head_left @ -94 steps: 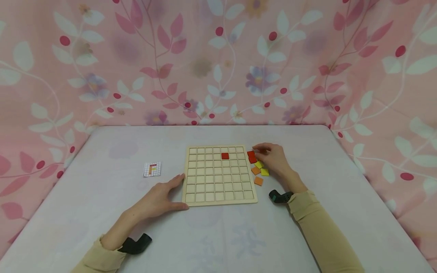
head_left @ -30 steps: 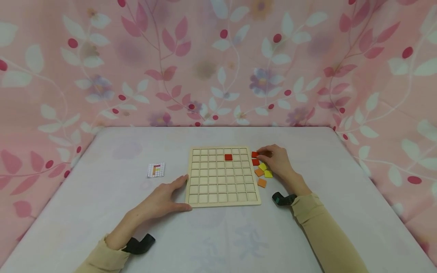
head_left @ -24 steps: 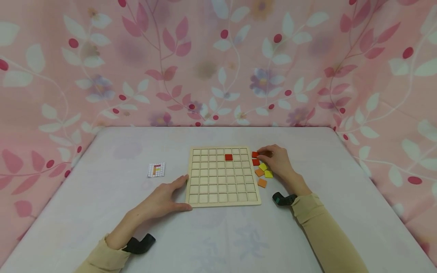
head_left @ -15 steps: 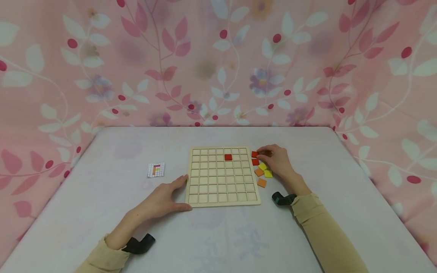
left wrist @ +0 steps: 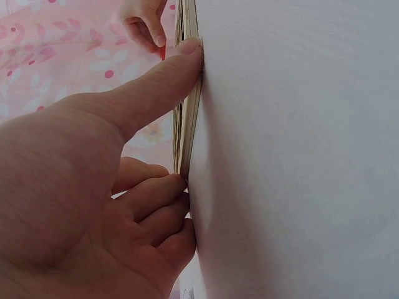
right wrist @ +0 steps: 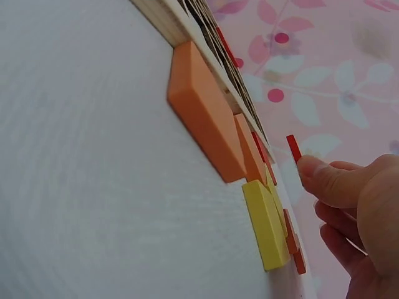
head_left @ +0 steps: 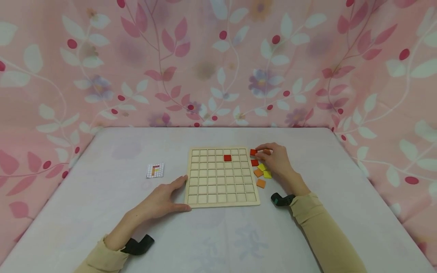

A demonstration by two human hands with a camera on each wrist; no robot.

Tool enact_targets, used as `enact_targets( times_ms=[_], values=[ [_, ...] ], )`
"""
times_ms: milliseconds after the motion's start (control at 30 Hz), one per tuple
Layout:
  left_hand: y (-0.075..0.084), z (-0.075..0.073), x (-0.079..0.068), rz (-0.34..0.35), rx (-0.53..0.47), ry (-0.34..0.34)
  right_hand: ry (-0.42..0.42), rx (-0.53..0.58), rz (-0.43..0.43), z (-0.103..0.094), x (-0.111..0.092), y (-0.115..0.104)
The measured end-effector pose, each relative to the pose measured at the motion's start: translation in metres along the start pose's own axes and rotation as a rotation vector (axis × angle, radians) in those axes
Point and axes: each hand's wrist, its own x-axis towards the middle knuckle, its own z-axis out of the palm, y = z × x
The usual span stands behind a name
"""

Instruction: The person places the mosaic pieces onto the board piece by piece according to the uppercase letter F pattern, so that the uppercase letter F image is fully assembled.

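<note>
Tile [head_left: 253, 152], red, square: is pinched by right hand [head_left: 277, 160], right of pale wooden grid board [head_left: 221, 180] touched by left hand [head_left: 159, 200]; judged light, stiff, best edge-held.

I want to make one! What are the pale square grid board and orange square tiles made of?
Board: probably bare, matt wood, as its edge looks streaked like grain. Orange tiles: smooth, matt, evenly coloured; perhaps painted wood or plastic.

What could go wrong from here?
The right hand pinches the raised red tile near one end, so it might slip or twist.
The yellow tiles lie loose beside that hand and could get nudged.
The left hand touches the board; a push might slide it into the nearest orange tile.
</note>
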Motion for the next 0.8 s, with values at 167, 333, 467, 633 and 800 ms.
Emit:
enact_targets(
  times_ms=[167,333,467,633,800],
  values=[
    [0.001,0.0,-0.001,-0.003,0.006,0.004,-0.012,0.026,-0.007,-0.001,0.0,-0.009],
    [0.001,-0.001,-0.001,-0.001,0.007,0.005,-0.019,0.054,-0.038,0.003,0.003,-0.021],
    [0.0,-0.001,-0.001,0.008,0.004,0.008,-0.032,0.071,-0.065,0.01,0.007,-0.028],
    [0.0,0.001,-0.001,0.016,0.006,0.008,-0.045,0.08,-0.105,0.021,0.01,-0.037],
    [0.0,0.001,-0.001,0.017,-0.001,0.007,-0.054,0.09,-0.137,0.032,0.012,-0.045]
  ],
)
